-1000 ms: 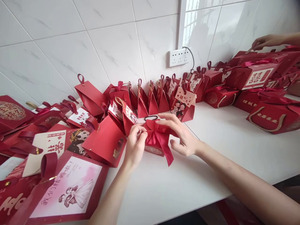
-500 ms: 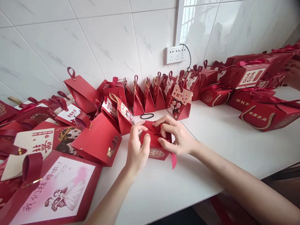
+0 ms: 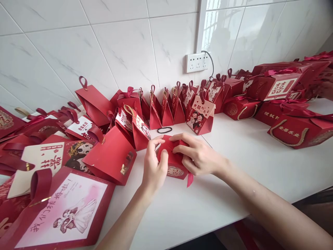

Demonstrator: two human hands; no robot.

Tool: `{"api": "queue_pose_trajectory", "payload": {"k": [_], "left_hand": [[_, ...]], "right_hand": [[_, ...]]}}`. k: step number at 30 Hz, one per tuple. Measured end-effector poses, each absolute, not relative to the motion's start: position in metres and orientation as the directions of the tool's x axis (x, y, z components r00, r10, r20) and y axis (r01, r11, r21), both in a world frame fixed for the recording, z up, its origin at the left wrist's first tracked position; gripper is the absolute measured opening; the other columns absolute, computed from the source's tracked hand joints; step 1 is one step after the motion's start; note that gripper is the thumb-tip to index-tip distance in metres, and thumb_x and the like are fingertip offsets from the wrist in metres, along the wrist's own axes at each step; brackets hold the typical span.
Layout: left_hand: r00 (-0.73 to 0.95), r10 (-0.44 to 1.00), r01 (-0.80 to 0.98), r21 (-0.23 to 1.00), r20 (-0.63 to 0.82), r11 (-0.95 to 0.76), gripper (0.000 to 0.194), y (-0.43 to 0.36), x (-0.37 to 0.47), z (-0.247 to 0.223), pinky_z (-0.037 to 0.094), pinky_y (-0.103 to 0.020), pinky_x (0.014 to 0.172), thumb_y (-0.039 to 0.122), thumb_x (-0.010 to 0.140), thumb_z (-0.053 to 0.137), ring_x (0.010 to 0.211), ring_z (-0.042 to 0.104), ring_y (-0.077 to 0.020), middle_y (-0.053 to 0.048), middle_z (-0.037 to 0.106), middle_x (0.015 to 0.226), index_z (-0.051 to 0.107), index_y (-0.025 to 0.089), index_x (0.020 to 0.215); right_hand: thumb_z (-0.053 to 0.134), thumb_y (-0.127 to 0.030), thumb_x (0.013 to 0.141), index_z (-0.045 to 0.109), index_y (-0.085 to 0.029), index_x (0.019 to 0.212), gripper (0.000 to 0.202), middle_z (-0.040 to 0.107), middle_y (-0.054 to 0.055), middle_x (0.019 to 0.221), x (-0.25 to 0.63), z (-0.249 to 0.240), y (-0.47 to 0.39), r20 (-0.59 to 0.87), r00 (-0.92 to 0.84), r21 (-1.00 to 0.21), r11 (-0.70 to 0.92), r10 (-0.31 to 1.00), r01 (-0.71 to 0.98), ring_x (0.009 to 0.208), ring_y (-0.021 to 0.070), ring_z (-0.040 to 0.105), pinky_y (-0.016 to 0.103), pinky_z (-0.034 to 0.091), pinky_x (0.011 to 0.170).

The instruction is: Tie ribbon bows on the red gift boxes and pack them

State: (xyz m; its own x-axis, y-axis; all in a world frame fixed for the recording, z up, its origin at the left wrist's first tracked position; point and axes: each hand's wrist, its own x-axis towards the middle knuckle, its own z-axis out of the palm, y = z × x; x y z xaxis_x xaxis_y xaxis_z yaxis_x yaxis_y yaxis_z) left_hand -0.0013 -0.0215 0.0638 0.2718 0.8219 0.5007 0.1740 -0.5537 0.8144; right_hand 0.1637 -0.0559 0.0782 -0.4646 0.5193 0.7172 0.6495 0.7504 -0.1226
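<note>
A small red gift box [image 3: 170,160] with a round gold pattern on its front stands on the white table between my hands. My left hand [image 3: 154,169] holds its left side, the thumb near the front edge and the fingers around the back. My right hand [image 3: 199,155] has bent fingers pressed on the top flaps, which it partly covers. Below that hand, a red ribbon end [image 3: 190,180] hangs from the box's right side. Just behind the box lies a black loop [image 3: 164,130], apart from both hands.
Folded red gift bags [image 3: 109,156] crowd the left side of the table [image 3: 234,194]. A row of loop-topped pouches [image 3: 168,109] stands along the tiled wall under a power strip [image 3: 197,63]. Ribboned boxes [image 3: 296,130] fill the right, where another person's hand [image 3: 326,83] shows at the edge.
My right hand's fingers have moved from between the lifted flaps to press down on the box top, which now looks flatter. My left hand keeps its hold. The view has shifted slightly.
</note>
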Motion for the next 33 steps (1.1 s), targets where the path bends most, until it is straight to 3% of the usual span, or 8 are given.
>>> {"api": "queue_pose_trajectory", "payload": {"k": [4,11,17,24,27,30,33], "left_hand": [[0.261,0.825,0.212,0.803,0.502,-0.556,0.016,-0.022,-0.001,0.063,0.046,-0.04,0.097,0.018,0.083,0.042,0.117,0.053,-0.0197,-0.009,0.057,0.12,0.049,0.021,0.097],[0.275,0.818,0.235,0.79,0.505,-0.566,0.018,-0.023,-0.002,0.063,0.047,-0.038,0.095,0.016,0.082,0.042,0.118,0.052,-0.0204,-0.008,0.058,0.115,0.05,0.021,0.097],[0.287,0.802,0.263,0.762,0.524,-0.592,0.016,-0.024,-0.002,0.062,0.047,-0.038,0.095,0.017,0.083,0.042,0.119,0.051,-0.0206,-0.009,0.057,0.116,0.051,0.021,0.095],[0.275,0.82,0.267,0.779,0.502,-0.567,0.016,-0.02,-0.002,0.058,0.046,-0.038,0.095,0.019,0.082,0.044,0.116,0.053,-0.0209,-0.008,0.057,0.115,0.052,0.021,0.096],[0.277,0.832,0.232,0.807,0.48,-0.543,0.017,-0.017,-0.002,0.057,0.045,-0.037,0.095,0.022,0.083,0.043,0.113,0.054,-0.0204,-0.008,0.057,0.114,0.051,0.02,0.098],[0.296,0.836,0.216,0.82,0.463,-0.531,0.018,-0.015,-0.002,0.058,0.045,-0.036,0.095,0.025,0.085,0.043,0.11,0.054,-0.0196,-0.007,0.057,0.113,0.051,0.02,0.099],[0.303,0.836,0.23,0.817,0.456,-0.529,0.018,-0.014,-0.002,0.058,0.044,-0.036,0.096,0.026,0.086,0.043,0.111,0.053,-0.0192,-0.007,0.057,0.113,0.052,0.02,0.101]], "right_hand": [[0.038,-0.004,0.075,0.059,-0.015,0.086,0.026,0.058,0.015,0.108,0.161,0.079,-0.059,0.717,-0.452,-0.105,0.723,0.531,0.683,0.091,0.0224,0.061,0.037,0.056,0.072],[0.039,-0.001,0.071,0.063,-0.013,0.089,0.032,0.063,0.014,0.107,0.155,0.082,-0.062,0.659,-0.434,-0.176,0.686,0.615,0.706,0.096,0.0238,0.061,0.038,0.056,0.076],[0.04,-0.003,0.071,0.06,-0.015,0.084,0.027,0.063,0.013,0.095,0.156,0.082,-0.062,0.642,-0.431,-0.193,0.678,0.634,0.709,0.091,0.0236,0.059,0.039,0.056,0.074],[0.037,-0.005,0.079,0.06,-0.015,0.083,0.025,0.065,0.013,0.099,0.157,0.081,-0.06,0.674,-0.467,-0.134,0.716,0.573,0.685,0.087,0.022,0.061,0.039,0.054,0.077],[0.039,-0.008,0.081,0.059,-0.015,0.085,0.021,0.064,0.013,0.098,0.156,0.077,-0.057,0.714,-0.42,-0.172,0.722,0.56,0.67,0.087,0.0214,0.061,0.037,0.054,0.076],[0.043,-0.013,0.081,0.055,-0.014,0.093,0.017,0.061,0.014,0.101,0.156,0.073,-0.053,0.763,-0.338,-0.246,0.732,0.551,0.636,0.09,0.0213,0.06,0.037,0.054,0.078],[0.047,-0.019,0.081,0.045,-0.014,0.113,0.033,0.055,0.015,0.107,0.158,0.071,-0.051,0.762,-0.284,-0.312,0.714,0.582,0.627,0.093,0.022,0.057,0.039,0.054,0.079]]}}
